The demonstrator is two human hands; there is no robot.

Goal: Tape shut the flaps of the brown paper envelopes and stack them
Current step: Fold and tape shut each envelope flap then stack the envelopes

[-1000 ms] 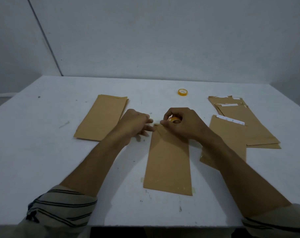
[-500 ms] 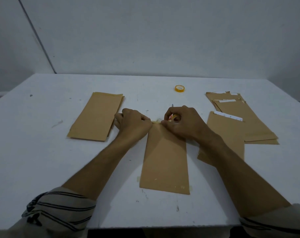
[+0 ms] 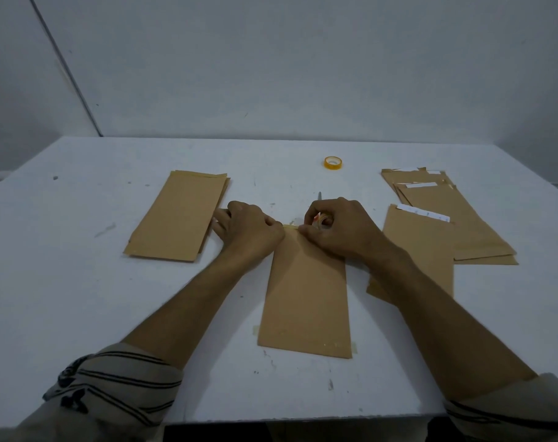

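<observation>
A brown paper envelope (image 3: 306, 298) lies lengthwise at the middle of the white table (image 3: 63, 298). My left hand (image 3: 247, 229) presses on its top left corner, thumb on the flap edge. My right hand (image 3: 341, 229) grips a small roll of tape (image 3: 319, 220) at the top edge, and a short strip of tape (image 3: 291, 226) runs between the two hands. A stack of brown envelopes (image 3: 178, 216) lies to the left. More envelopes with white flap strips (image 3: 446, 215) lie to the right, one (image 3: 421, 247) partly under my right forearm.
A second yellow tape roll (image 3: 332, 163) sits at the back of the table. A thin pen-like tip (image 3: 319, 196) shows just beyond my right hand. The table's front edge (image 3: 303, 421) runs close to my sleeves. A grey wall stands behind.
My left hand has closed in on the envelope's top left corner and my right hand has drawn the tape along the top edge. The camera view has shifted slightly.
</observation>
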